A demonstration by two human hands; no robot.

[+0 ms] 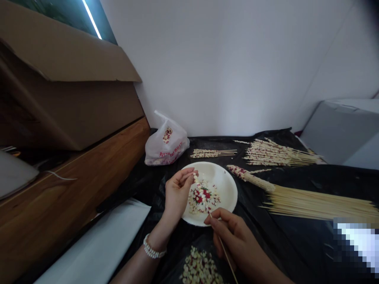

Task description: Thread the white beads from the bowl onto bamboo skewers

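My right hand (233,236) grips a thin bamboo skewer (226,251) that slants up over a white bowl (232,193). Pale and dark red kernels, apparently corn, seem threaded along its upper part, though they blend with the loose kernels (194,205) in the bowl. At the upper end, my left hand (177,193), wearing a beaded bracelet, pinches a small pale kernel between thumb and fingers. Red patches show at the bottom of the bowl. Nearer to me, a heap of yellowish kernels (199,268) lies on black plastic.
Behind the bowl stand a white plastic bag (167,144) and a few filled skewers (204,153). To the right lie more filled skewers (266,152), a partly stripped corn cob (251,178) and bare skewers (319,202). A cardboard box (97,106) is left, a grey box (340,130) right.
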